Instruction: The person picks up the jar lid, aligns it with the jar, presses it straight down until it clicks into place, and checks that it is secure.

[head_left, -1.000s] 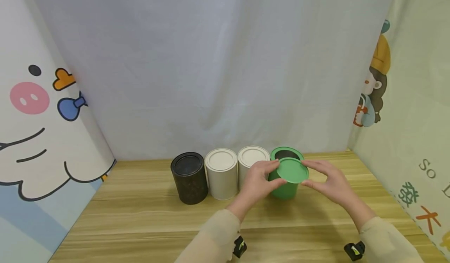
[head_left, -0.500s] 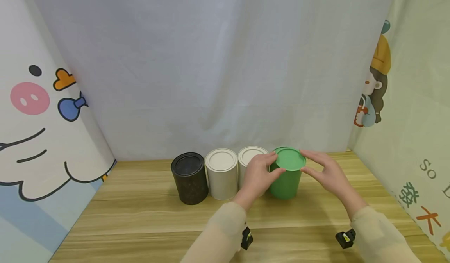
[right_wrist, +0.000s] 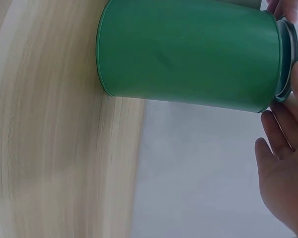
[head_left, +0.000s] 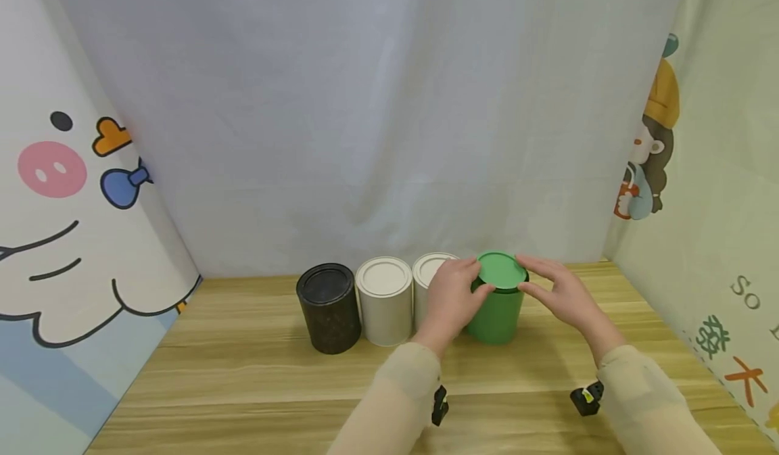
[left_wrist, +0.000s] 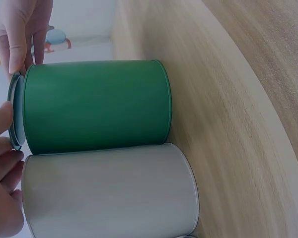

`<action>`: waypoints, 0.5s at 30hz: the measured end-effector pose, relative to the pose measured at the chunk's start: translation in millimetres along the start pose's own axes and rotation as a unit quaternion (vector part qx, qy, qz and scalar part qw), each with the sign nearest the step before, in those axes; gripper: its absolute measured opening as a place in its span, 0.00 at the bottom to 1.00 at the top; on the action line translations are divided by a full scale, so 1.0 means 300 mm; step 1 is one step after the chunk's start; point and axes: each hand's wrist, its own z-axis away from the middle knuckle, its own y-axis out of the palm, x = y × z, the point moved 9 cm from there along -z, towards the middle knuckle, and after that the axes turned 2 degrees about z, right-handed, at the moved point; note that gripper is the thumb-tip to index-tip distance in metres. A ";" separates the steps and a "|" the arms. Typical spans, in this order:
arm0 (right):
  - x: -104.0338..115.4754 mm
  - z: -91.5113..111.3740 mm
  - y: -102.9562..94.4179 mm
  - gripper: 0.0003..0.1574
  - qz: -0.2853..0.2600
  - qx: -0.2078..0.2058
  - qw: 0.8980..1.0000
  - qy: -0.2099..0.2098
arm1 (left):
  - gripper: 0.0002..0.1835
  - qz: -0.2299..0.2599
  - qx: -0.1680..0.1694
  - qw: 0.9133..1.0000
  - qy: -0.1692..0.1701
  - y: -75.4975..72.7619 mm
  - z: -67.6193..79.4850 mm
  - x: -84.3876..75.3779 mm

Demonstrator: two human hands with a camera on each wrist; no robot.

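A green lid (head_left: 502, 270) sits just over the mouth of the upright green can (head_left: 496, 320). My left hand (head_left: 450, 299) grips the lid's left edge with thumb and fingers. On the opposite edge, my right hand (head_left: 562, 294) holds it the same way, thumb in front and fingers behind. Both wrist views show a narrow gap between the lid (left_wrist: 17, 111) and the can's rim, so it is not pressed down flush. The can (right_wrist: 188, 54) touches or nearly touches the white can (left_wrist: 109, 193) beside it.
Left of the green can stand two lidded white cans (head_left: 385, 306) and a lidded black can (head_left: 328, 309), in a row on the wooden table (head_left: 255, 387). A grey-white curtain (head_left: 389, 117) hangs behind. Printed cloths flank the table on both sides.
Both hands have carried the green lid back and away from me, from in front of the open can to over its mouth. The cans have stayed in place.
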 end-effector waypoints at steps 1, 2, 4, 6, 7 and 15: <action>-0.002 -0.001 0.000 0.33 -0.001 0.001 1.000 0.001 | 0.14 -0.006 -0.001 1.000 -0.001 0.000 -0.002 -0.002; -0.004 -0.002 0.000 0.33 -0.001 0.003 1.000 0.004 | 0.15 -0.011 0.000 1.000 -0.002 0.001 -0.005 -0.003; -0.008 -0.004 0.000 0.33 -0.003 0.007 1.000 0.010 | 0.16 -0.018 0.004 1.000 -0.005 0.005 -0.008 -0.005; -0.013 -0.006 0.001 0.33 -0.004 0.013 1.000 0.014 | 0.17 -0.027 0.012 1.000 -0.010 0.012 -0.011 -0.003; -0.016 -0.006 0.003 0.33 -0.005 0.017 1.000 0.017 | 0.17 -0.032 0.017 0.999 -0.013 0.016 -0.012 -0.003; -0.030 -0.003 0.016 0.33 -0.013 0.028 0.999 0.018 | 0.12 -0.054 0.040 0.997 -0.025 0.045 -0.018 -0.001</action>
